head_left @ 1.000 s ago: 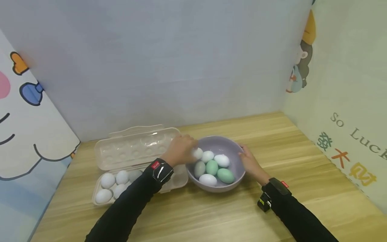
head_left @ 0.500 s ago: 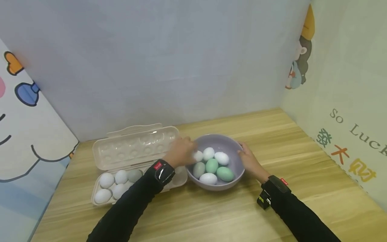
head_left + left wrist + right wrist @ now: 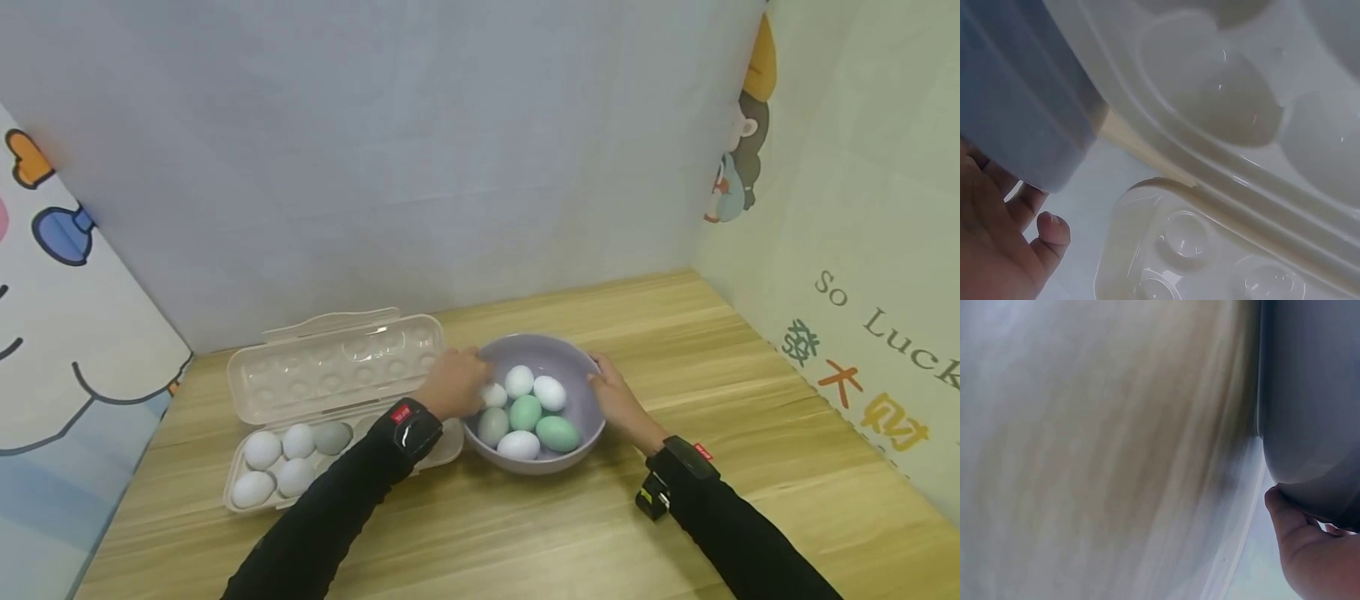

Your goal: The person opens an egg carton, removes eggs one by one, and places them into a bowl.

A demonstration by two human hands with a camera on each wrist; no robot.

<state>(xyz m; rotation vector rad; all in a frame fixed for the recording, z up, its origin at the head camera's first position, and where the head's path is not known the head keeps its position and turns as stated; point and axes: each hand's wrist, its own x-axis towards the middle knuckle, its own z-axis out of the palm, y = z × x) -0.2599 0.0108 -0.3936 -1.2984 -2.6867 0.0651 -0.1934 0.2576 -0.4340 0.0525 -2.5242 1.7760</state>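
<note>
A purple-grey bowl [image 3: 555, 358] stands on the table with several white, green and greyish eggs inside. My left hand [image 3: 455, 383] reaches over its left rim, its fingers at a white egg [image 3: 493, 397], which they appear to pinch; the fingertips are partly hidden. In the left wrist view the bowl's wall [image 3: 1022, 100] hides most of those fingers, and the little finger is curled. My right hand [image 3: 622, 407] grips the right rim; in the right wrist view its thumb [image 3: 1282, 509] presses on the bowl's outside.
Left of the bowl lies a translucent egg carton [image 3: 442, 450], lid [image 3: 330, 367] folded back. Several white eggs and one grey egg [image 3: 332, 437] fill its left end. My left forearm crosses over the carton's middle. A pale wall [image 3: 450, 183] stands behind the table [image 3: 525, 533].
The white egg at my left hand sits slightly lower in the bowl than a second ago, and the hand has moved slightly down with it. My right hand keeps its grip on the rim.
</note>
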